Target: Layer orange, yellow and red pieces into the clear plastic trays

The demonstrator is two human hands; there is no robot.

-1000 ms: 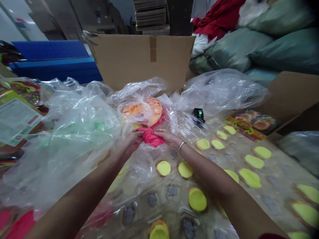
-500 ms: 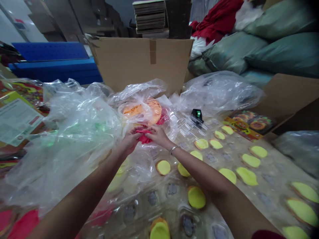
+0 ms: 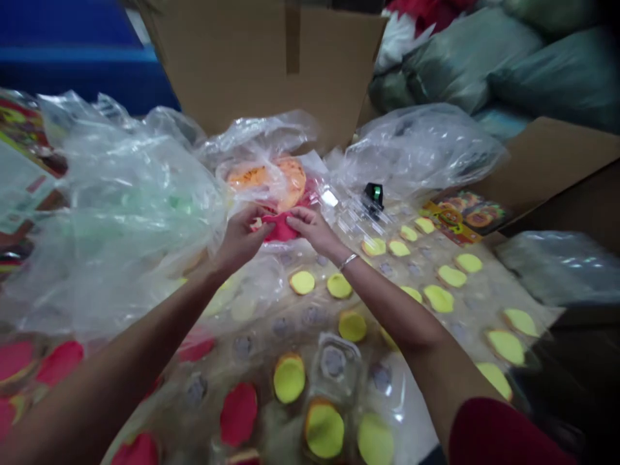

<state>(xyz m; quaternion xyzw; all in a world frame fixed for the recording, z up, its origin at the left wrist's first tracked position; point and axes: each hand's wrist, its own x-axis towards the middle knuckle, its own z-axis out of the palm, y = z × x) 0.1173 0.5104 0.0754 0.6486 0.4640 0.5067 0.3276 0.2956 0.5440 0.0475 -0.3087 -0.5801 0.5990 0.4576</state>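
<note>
My left hand (image 3: 241,237) and my right hand (image 3: 310,227) meet at the middle of the view, both pinched on one pink soft piece (image 3: 279,227) held between them. Just behind it lies a clear plastic bag (image 3: 264,169) with an orange round piece (image 3: 271,177) inside. A thin bracelet (image 3: 347,260) circles my right wrist. Below my arms lie clear blister trays (image 3: 334,361) holding several yellow-green discs (image 3: 289,378) and, to the left, pink discs (image 3: 238,413).
A large open cardboard box (image 3: 271,64) stands behind. Crumpled clear plastic sheeting (image 3: 121,213) is heaped at the left and more plastic (image 3: 416,148) at the right. A small black-and-green device (image 3: 372,194) and a printed card (image 3: 462,216) lie to the right. Green sacks (image 3: 508,58) are piled at the back.
Both hands have lifted the pink piece slightly and pressed it smaller between the fingers. The camera has tilted down, showing more trays near me.
</note>
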